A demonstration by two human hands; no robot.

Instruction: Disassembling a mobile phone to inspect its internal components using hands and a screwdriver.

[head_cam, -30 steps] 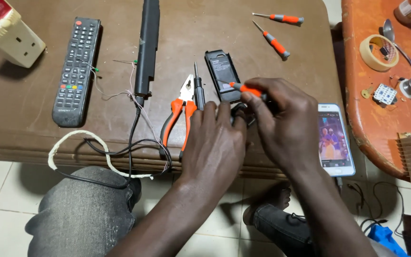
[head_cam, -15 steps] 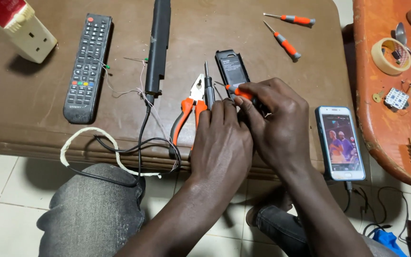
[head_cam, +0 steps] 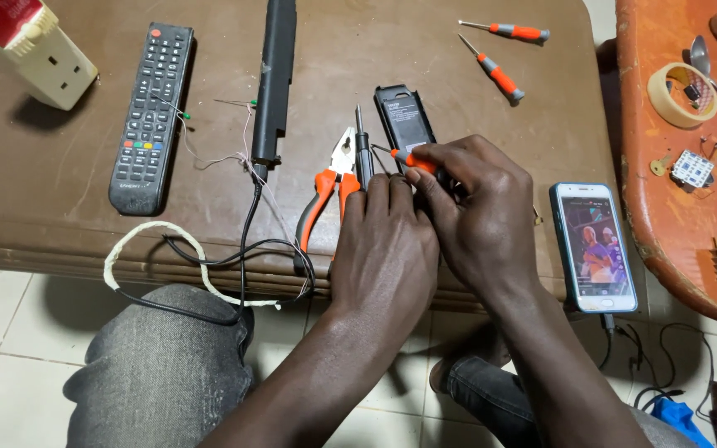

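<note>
Both hands (head_cam: 425, 224) around orange screwdriver (head_cam: 404, 158)

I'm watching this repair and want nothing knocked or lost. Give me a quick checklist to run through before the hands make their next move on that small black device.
1. Small screwdriver held: ok, right hand grips the orange-handled screwdriver.
2. Left hand steadying the work: cannot tell, what it holds is hidden.
3. Black device flat on the table: ok.
4. Pliers clear of the hands: not ok, right beside the left hand.
5. Phone safely placed: not ok, it sits at the table edge.
6. Spare screwdrivers out of the way: ok.
</note>
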